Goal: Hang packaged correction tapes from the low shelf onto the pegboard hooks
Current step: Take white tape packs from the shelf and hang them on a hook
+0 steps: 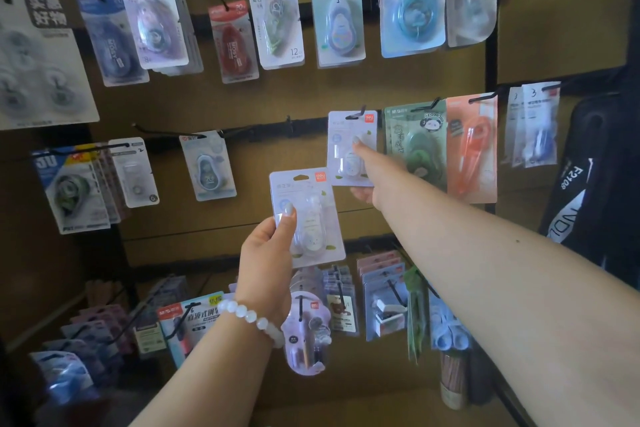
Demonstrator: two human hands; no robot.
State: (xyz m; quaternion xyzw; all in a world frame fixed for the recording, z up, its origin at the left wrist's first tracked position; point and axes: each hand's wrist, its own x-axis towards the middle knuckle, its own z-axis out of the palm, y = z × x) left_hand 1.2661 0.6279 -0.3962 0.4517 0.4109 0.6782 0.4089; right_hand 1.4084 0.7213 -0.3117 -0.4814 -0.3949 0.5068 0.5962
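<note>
My left hand point(268, 253) grips a pale lilac packaged correction tape point(308, 218) by its lower left edge, thumb on the front, holding it upright in front of the pegboard. My right hand point(372, 180) pinches a matching lilac package point(349, 149), thumb on its front and fingers behind its bottom edge. The top hole of that package sits at a black pegboard hook point(358, 114) in the middle row. Whether it hangs fully on the hook I cannot tell.
Brown pegboard point(277, 100) carries rows of hooks with packaged tapes: a green pack point(414, 146) and an orange pack point(472, 149) right of the hook, a blue pack point(207, 166) to its left. A bare hook point(162, 132) juts out left. More packs hang below point(381, 302).
</note>
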